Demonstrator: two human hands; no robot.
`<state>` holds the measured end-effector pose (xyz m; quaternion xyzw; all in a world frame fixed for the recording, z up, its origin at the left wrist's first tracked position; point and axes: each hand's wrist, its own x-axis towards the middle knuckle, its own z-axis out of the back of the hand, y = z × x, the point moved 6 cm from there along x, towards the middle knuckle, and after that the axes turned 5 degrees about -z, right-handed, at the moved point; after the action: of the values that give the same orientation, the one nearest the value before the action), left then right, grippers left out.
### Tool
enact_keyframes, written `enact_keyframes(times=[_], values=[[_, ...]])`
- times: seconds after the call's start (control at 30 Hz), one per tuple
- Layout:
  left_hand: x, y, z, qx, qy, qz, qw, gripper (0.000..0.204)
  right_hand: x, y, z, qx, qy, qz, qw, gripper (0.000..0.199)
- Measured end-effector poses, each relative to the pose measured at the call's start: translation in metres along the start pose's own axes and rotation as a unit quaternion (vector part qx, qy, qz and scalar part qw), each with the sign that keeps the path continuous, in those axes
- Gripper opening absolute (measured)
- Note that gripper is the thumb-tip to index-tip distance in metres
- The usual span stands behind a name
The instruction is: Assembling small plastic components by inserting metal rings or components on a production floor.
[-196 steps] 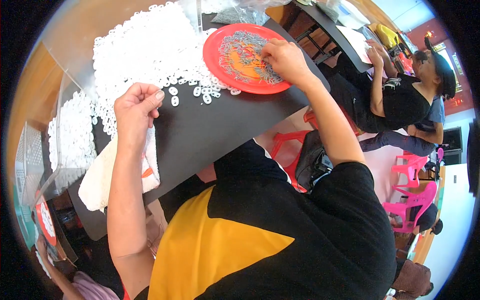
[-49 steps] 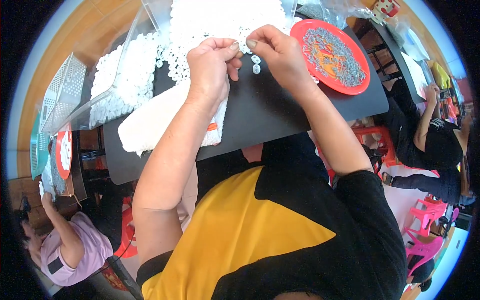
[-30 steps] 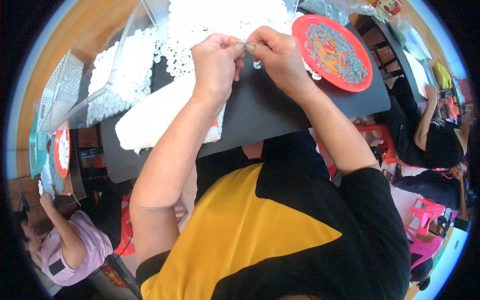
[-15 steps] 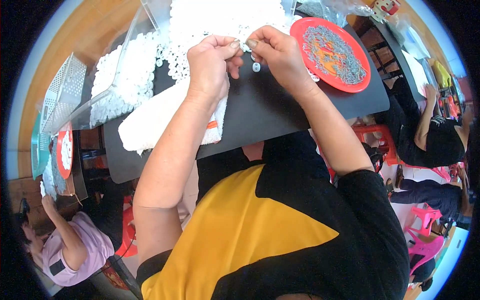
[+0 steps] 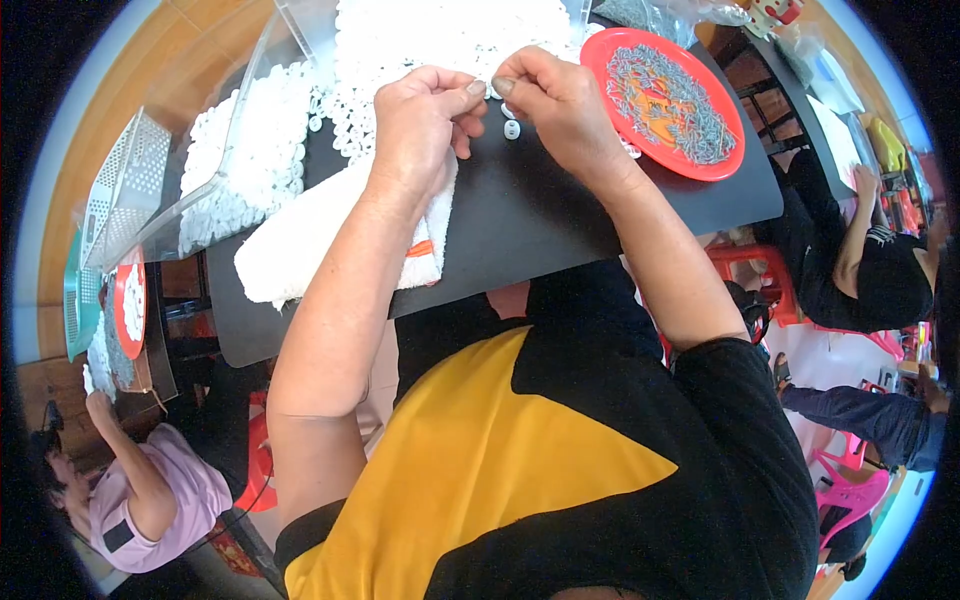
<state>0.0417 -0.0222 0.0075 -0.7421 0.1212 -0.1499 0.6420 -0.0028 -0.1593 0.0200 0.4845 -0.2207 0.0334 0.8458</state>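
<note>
Both hands meet over the far part of the dark table (image 5: 530, 220), fingertips almost touching. My left hand (image 5: 420, 120) is closed, thumb pressed to the forefinger. My right hand (image 5: 560, 105) pinches the same way, a little to the right. Whatever sits between the fingertips is too small to make out. Just below the right fingers lies a small white oval piece with two holes (image 5: 512, 130). Beyond the hands spreads a big heap of similar white pieces (image 5: 450, 30). At right, a red plate (image 5: 703, 173) holds many thin grey metal pins or screws (image 5: 690, 110).
A folded white towel (image 5: 305, 240) lies under my left forearm. Left of it, more white pieces (image 5: 245, 155) lie behind a clear plastic wall. A white perforated basket (image 5: 125, 185) stands farther left. Other people sit at both sides; a red stool (image 5: 765, 280) is at right.
Both hands stay in nearly the same place, with only slight finger movement. The view has shifted a little. At the far right, another person's legs have moved.
</note>
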Motion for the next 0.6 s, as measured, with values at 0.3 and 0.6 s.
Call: enact_keyframes(times=[0.3, 0.6], values=[[0.0012, 0.0093, -0.0037, -0.041, 0.003, -0.007, 0.999, 0.008, -0.0022, 0.0017, -0.0049, 0.0, -0.01, 0.013, 1.0, 0.011], [0.0009, 0.0042, -0.0063, -0.042, 0.006, -0.031, 0.999, 0.009, -0.0028, 0.0051, -0.0029, 0.007, -0.021, 0.016, 1.0, 0.01]])
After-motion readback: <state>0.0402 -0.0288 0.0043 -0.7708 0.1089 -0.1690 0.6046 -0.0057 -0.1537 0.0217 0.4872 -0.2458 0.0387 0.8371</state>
